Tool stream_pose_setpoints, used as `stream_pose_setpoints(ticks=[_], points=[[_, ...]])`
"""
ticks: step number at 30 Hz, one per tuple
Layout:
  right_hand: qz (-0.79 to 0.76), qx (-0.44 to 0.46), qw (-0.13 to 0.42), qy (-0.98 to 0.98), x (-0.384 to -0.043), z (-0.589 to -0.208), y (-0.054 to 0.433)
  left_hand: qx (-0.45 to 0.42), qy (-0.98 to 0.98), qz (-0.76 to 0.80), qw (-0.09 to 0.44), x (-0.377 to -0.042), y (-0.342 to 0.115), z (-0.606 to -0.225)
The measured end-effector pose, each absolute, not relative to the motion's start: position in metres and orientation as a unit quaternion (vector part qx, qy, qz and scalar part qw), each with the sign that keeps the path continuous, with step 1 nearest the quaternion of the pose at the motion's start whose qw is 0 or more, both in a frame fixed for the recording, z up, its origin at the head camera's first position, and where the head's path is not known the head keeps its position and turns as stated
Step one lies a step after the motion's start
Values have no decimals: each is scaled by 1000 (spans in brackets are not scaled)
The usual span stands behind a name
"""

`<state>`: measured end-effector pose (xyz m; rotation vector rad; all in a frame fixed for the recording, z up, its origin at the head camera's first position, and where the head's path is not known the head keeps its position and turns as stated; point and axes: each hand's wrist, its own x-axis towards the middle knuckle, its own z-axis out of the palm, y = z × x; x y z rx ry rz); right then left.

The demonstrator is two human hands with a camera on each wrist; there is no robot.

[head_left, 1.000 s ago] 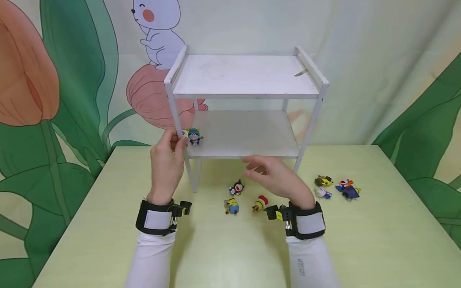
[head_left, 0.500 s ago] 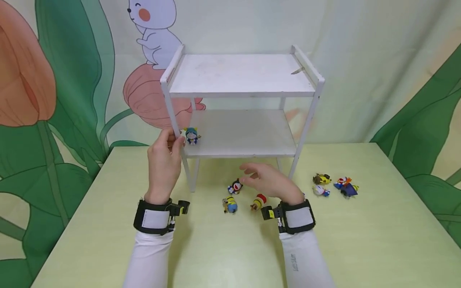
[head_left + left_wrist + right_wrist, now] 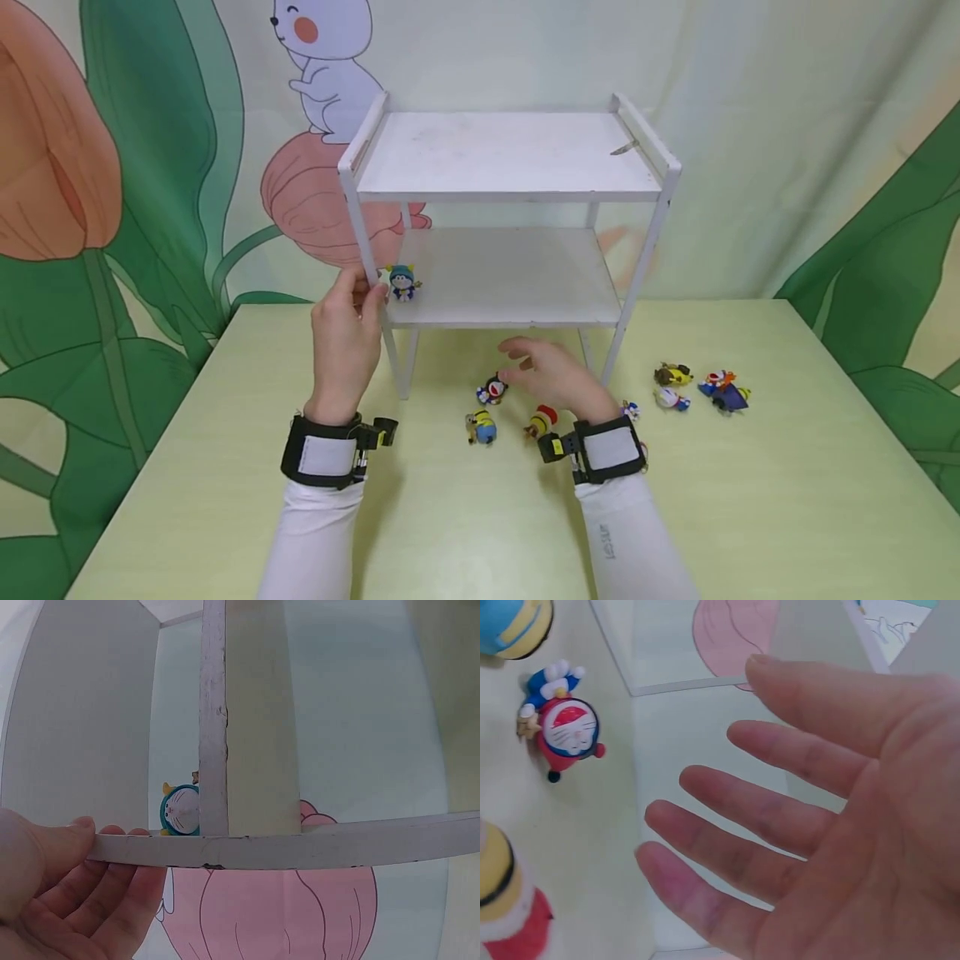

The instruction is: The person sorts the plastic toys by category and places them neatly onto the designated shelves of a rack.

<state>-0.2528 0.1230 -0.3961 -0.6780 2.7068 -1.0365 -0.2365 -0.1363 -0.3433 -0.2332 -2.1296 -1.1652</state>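
My left hand (image 3: 347,346) grips the left front post (image 3: 322,850) of a white two-tier shelf (image 3: 502,271), thumb on one side and fingers on the other. Beside that post, a cat figurine in a teal hood (image 3: 402,284) stands on the lower tier. My right hand (image 3: 558,379) hovers near the shelf's front with fingers spread and relaxed, holding nothing; its palm shows in the right wrist view. Closest to its fingertips lies a cat figurine in a dark-and-red hood (image 3: 493,389). A blue-and-yellow figurine (image 3: 482,427) and a red-hatted yellow figurine (image 3: 540,422) lie nearby on the table.
Right of the shelf, several figurines lie together, among them a yellow-brown one (image 3: 672,375), a white-and-blue one (image 3: 672,399) and one with a purple cape (image 3: 729,398). Another small figurine (image 3: 631,410) shows beside my right wrist. A printed curtain (image 3: 735,167) hangs behind the table.
My right hand has dropped from the lower tier's front edge and shifted slightly left, nearer the dark-hooded figurine. My left hand keeps its grip on the post.
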Motion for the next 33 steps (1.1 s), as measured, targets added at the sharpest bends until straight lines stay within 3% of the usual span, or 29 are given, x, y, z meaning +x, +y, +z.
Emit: stream_pose_setpoints(ticks=[33], points=[[-299,-200,105,927,-262,-429,102,-92,-823,-439,349,-237,-136,-344]])
